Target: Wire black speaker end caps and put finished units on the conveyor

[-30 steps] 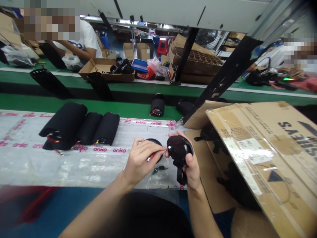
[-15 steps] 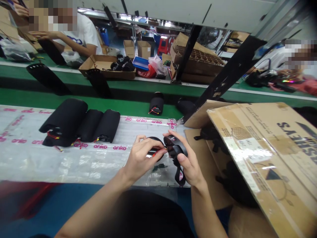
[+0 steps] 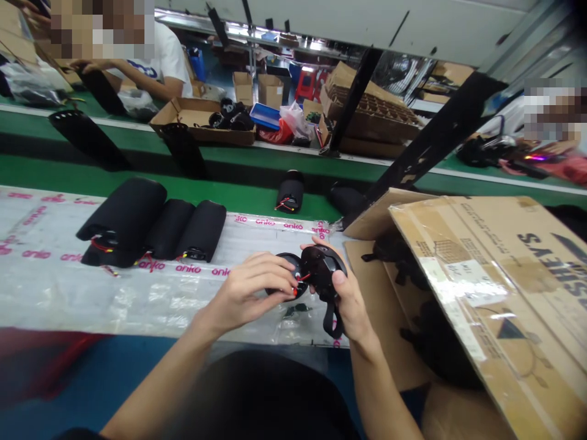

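My right hand (image 3: pixel 342 293) grips a black round plastic cap (image 3: pixel 321 272) with a black strap (image 3: pixel 329 321) hanging below it. My left hand (image 3: pixel 245 290) holds a second dark round disc (image 3: pixel 288 269) against that cap, and its fingers cover much of the disc. Thin red wires (image 3: pixel 299 281) run between the two parts at my fingertips. To the left, several black cylinders (image 3: pixel 123 223) with red-wired ends lie on a clear plastic sheet (image 3: pixel 92 293) printed with pink "anko" lettering.
A large cardboard flap (image 3: pixel 486 287) stands at the right, above a carton holding black parts. Beyond the sheet runs a green conveyor belt (image 3: pixel 137 183) with a black cylinder (image 3: pixel 290 192). Co-workers, cartons and a black diagonal post (image 3: pixel 435 134) stand behind it.
My left hand has moved slightly left and closed around the disc, nearer the cap. The cap has turned in my right hand, and the view has shifted slightly.
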The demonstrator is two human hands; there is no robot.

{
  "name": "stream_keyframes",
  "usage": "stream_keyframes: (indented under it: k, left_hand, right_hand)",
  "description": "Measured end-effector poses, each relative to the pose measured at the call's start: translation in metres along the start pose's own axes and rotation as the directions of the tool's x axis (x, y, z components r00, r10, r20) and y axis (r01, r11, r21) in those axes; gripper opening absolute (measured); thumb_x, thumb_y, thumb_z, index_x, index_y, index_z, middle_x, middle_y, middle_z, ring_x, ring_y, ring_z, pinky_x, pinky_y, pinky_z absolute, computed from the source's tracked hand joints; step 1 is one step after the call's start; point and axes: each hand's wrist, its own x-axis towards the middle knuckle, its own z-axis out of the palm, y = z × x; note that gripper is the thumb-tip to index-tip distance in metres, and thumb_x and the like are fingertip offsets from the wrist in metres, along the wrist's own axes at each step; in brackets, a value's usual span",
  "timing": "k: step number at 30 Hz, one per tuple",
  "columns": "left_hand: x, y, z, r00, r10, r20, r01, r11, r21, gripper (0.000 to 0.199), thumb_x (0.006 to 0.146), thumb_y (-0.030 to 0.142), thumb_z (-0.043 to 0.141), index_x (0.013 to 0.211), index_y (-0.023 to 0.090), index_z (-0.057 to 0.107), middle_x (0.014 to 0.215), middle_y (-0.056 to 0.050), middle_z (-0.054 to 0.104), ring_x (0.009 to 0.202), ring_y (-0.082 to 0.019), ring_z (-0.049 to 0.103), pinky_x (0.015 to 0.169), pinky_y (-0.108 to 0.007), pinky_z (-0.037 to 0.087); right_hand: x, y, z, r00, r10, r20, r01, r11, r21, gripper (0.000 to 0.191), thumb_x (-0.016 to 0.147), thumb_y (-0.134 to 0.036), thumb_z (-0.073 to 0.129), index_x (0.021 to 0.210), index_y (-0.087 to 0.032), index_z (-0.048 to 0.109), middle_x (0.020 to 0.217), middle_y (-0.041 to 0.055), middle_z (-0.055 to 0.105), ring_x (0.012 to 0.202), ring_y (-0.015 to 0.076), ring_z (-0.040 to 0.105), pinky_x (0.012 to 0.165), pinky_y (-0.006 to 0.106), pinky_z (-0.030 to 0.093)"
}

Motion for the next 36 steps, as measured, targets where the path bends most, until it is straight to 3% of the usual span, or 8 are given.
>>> stream_keyframes:
  k: [4, 10, 16, 20, 25, 28, 32, 36]
  left_hand:
    - [0.007, -0.003, 0.024, 0.993, 0.071, -0.096, -0.055, 0.987, 0.154, 0.014, 0.100, 0.012, 0.071, 0.106, 0.024, 0.072, 0.099, -0.003, 0.083, 0.100, -0.021, 0.080, 0.091, -0.039, 0.059]
    - [0.009, 0.007, 0.035, 0.974, -0.022, -0.226, 0.089, 0.953, 0.291, 0.014, 0.099, 0.010, 0.066, 0.104, 0.022, 0.072, 0.094, -0.004, 0.078, 0.087, -0.019, 0.074, 0.081, -0.036, 0.059]
    - [0.013, 0.014, 0.034, 0.981, -0.106, -0.161, 0.151, 0.944, 0.293, 0.007, 0.101, 0.016, 0.071, 0.104, 0.022, 0.074, 0.093, -0.002, 0.080, 0.085, -0.018, 0.075, 0.082, -0.034, 0.059]
    - [0.014, 0.012, 0.031, 0.955, -0.212, -0.206, 0.244, 0.959, 0.145, 0.010, 0.098, 0.021, 0.078, 0.106, 0.021, 0.071, 0.099, -0.002, 0.082, 0.088, -0.017, 0.079, 0.082, -0.031, 0.062]
    - [0.009, 0.002, 0.021, 0.994, -0.080, -0.070, 0.092, 0.975, 0.203, 0.010, 0.099, 0.015, 0.075, 0.104, 0.023, 0.072, 0.108, -0.004, 0.083, 0.116, -0.026, 0.077, 0.105, -0.046, 0.055]
    - [0.003, -0.002, 0.027, 0.984, -0.106, -0.142, 0.140, 0.956, 0.259, 0.013, 0.095, 0.010, 0.074, 0.100, 0.021, 0.070, 0.109, -0.006, 0.080, 0.113, -0.026, 0.074, 0.104, -0.047, 0.053]
    - [-0.007, -0.002, 0.043, 0.921, -0.307, -0.241, 0.327, 0.944, 0.048, 0.020, 0.093, 0.008, 0.069, 0.107, 0.021, 0.069, 0.132, -0.011, 0.069, 0.129, -0.027, 0.066, 0.108, -0.043, 0.054]
    - [-0.019, -0.008, 0.047, 0.835, -0.477, -0.274, 0.341, 0.840, -0.422, 0.020, 0.102, 0.021, 0.065, 0.121, 0.024, 0.064, 0.150, -0.012, 0.061, 0.149, -0.029, 0.055, 0.124, -0.047, 0.045]
  right_hand:
    - [-0.002, 0.004, 0.001, 0.999, 0.011, -0.032, -0.010, 1.000, 0.028, 0.055, 0.107, -0.060, 0.051, 0.154, -0.032, 0.059, 0.151, 0.0050, 0.067, 0.144, 0.0337, 0.058, 0.129, 0.056, 0.036]
    - [-0.003, 0.005, 0.005, 0.998, 0.034, -0.054, -0.030, 0.997, 0.074, 0.054, 0.107, -0.061, 0.052, 0.154, -0.033, 0.059, 0.153, 0.0051, 0.065, 0.146, 0.0339, 0.056, 0.127, 0.058, 0.040]
    - [-0.006, -0.003, 0.005, 0.997, -0.075, -0.009, 0.075, 0.996, -0.057, 0.055, 0.107, -0.062, 0.051, 0.155, -0.035, 0.057, 0.155, 0.0061, 0.064, 0.143, 0.0355, 0.058, 0.125, 0.058, 0.042]
    - [-0.005, -0.005, 0.000, 0.988, -0.155, 0.020, 0.156, 0.968, -0.198, 0.064, 0.103, -0.070, 0.054, 0.156, -0.034, 0.056, 0.151, 0.0089, 0.064, 0.143, 0.0366, 0.056, 0.119, 0.053, 0.048]
    - [0.000, -0.004, 0.002, 0.983, -0.178, 0.034, 0.180, 0.944, -0.275, 0.074, 0.093, -0.079, 0.062, 0.152, -0.035, 0.059, 0.146, 0.0114, 0.062, 0.129, 0.0372, 0.062, 0.107, 0.052, 0.057]
    - [-0.002, -0.012, 0.007, 0.984, -0.139, 0.115, 0.172, 0.920, -0.351, 0.078, 0.085, -0.062, 0.084, 0.153, -0.036, 0.058, 0.145, 0.0114, 0.058, 0.134, 0.0381, 0.059, 0.117, 0.055, 0.052]
    - [-0.006, -0.031, 0.003, 0.968, -0.012, 0.251, 0.139, 0.859, -0.493, 0.094, 0.083, -0.030, 0.088, 0.165, -0.040, 0.043, 0.162, 0.0103, 0.043, 0.152, 0.0370, 0.048, 0.122, 0.053, 0.050]
    - [-0.007, -0.039, 0.002, 0.951, 0.046, 0.306, 0.161, 0.773, -0.614, 0.091, 0.085, -0.031, 0.086, 0.164, -0.037, 0.041, 0.163, 0.0094, 0.045, 0.149, 0.0332, 0.054, 0.118, 0.048, 0.055]
